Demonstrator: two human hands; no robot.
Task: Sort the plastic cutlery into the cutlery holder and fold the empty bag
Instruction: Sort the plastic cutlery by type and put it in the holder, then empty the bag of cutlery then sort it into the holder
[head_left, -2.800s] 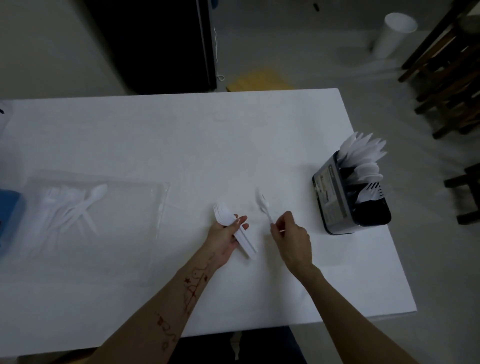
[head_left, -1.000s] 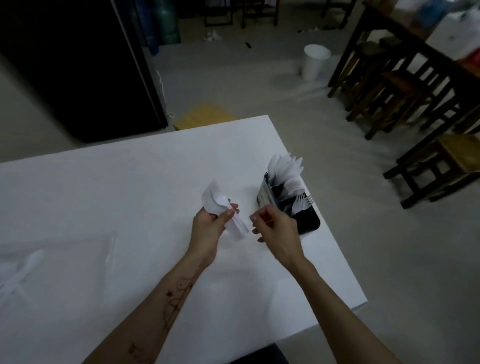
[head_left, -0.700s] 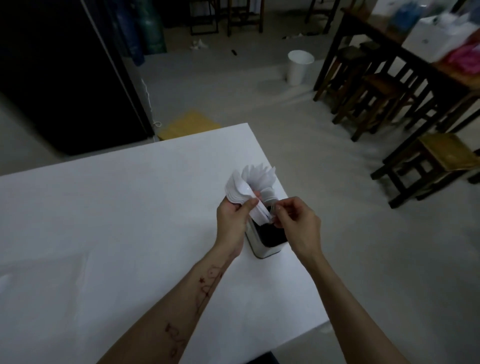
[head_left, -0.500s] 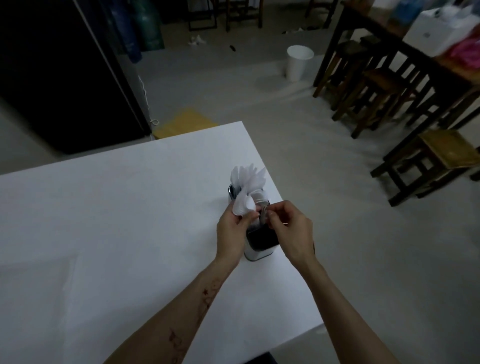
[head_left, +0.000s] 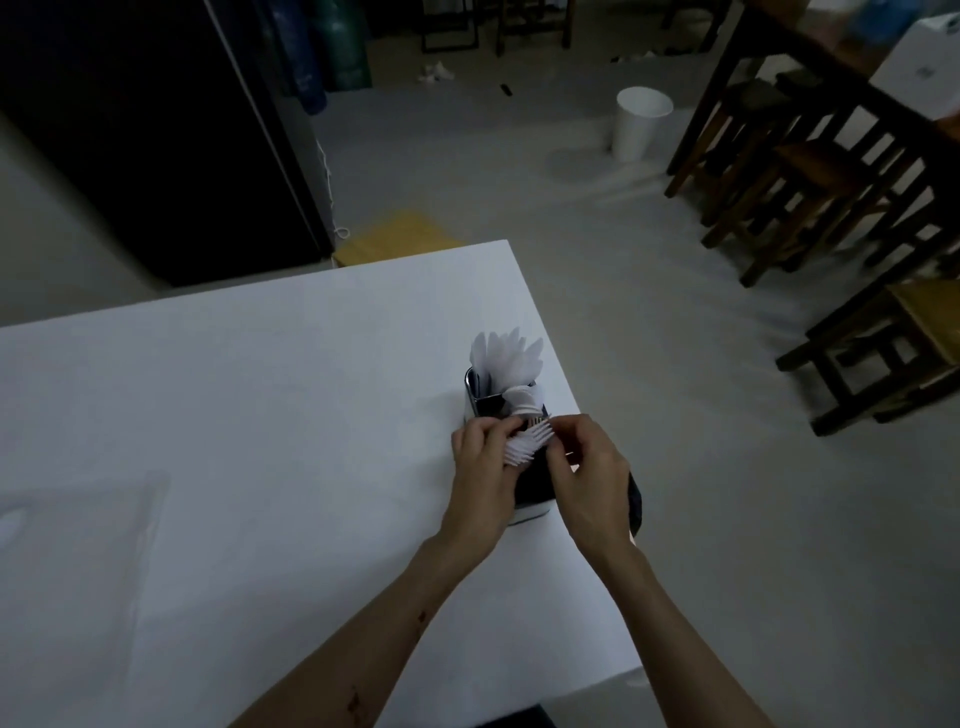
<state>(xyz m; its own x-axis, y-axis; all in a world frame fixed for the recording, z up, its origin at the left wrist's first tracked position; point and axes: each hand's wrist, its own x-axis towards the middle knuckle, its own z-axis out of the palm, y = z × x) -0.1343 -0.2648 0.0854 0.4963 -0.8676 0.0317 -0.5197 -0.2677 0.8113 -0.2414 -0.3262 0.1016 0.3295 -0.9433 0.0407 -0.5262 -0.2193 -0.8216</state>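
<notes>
**Plastic forks held over the holder**

Plastic forks (head_left: 527, 441), a small white bundle, sit between both hands directly above the near compartment of the cutlery holder (head_left: 530, 506). The left hand (head_left: 480, 470) grips the bundle with curled fingers; the right hand (head_left: 589, 475) pinches at the tine end. The holder stands near the right edge of the white table (head_left: 260, 415), its far compartments filled with upright white cutlery (head_left: 506, 356). The clear bag (head_left: 78, 514) lies flat at the table's left side.
</notes>
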